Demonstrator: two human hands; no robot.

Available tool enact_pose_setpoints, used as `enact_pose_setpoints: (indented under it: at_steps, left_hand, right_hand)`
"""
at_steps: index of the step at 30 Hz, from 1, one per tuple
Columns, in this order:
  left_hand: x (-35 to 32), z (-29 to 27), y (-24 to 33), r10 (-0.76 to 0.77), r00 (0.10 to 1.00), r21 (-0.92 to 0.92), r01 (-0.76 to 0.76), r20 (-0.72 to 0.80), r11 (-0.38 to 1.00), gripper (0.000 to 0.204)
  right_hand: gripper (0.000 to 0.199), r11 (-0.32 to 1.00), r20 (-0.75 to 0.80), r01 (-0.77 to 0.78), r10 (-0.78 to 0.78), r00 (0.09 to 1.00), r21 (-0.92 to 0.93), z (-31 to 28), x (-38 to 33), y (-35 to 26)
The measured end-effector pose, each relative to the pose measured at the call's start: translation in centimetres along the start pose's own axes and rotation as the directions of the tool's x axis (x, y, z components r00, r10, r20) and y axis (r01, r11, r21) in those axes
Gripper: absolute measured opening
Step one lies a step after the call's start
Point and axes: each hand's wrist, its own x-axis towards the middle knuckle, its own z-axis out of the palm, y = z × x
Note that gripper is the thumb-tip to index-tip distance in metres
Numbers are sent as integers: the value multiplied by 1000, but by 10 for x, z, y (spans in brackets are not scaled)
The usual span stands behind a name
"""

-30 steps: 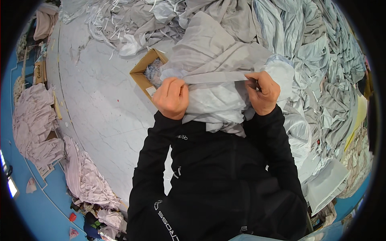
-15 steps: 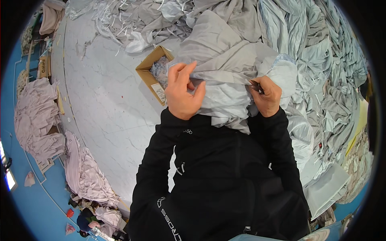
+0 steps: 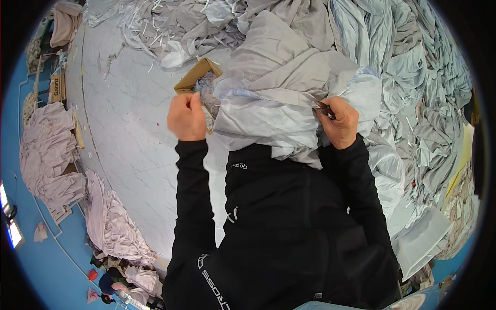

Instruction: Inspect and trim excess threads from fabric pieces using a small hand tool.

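Note:
A light grey fabric piece [image 3: 274,111] lies bunched on the table in front of my body, with a pale blue edge showing. My right hand [image 3: 342,121] is closed around small dark thread snips [image 3: 325,110], whose tips rest at the cloth. My left hand [image 3: 187,118] is held away from the fabric, beside an open cardboard box [image 3: 188,81]. Its fingers are pinched together; anything between them is too small to make out. Inside the box lie fine, tangled, bluish-white scraps [image 3: 205,85].
Heaped grey fabric [image 3: 206,26] with white ties covers the table's far side. Pale blue-grey cloth [image 3: 413,77] is piled along the right. A white marbled tabletop [image 3: 134,119] spreads to the left. Pinkish cloth heaps [image 3: 49,150] lie beyond the table's left edge, over the blue floor [image 3: 31,258].
My left hand has moved left, off the fabric to beside the box, and its fingers have gone from spread to pinched. The right hand with the snips has barely shifted.

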Motion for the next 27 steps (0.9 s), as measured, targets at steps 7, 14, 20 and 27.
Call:
enact_pose_setpoints:
  at_steps: [7,14,20,27]
  left_hand:
    - [-34,14,69,-207,842,-225,356,498,907,29]
    - [-35,49,67,-461,587,-363,795,666,487,30]
    - [-46,56,64,-396,686,-514,724,611,460,24]
    - [-48,63,61,-330,743,-568,662,583,488,18]
  right_hand:
    - [25,1000,20,16,-15,1000,-16,0,1,-3]
    - [27,1000,85,-30,29,996,7,-1,4,-15]
    - [33,985,57,40,-50,997,169,10,40,-56]
    - [27,995,232,70,-83,969,67,38,66,-52]
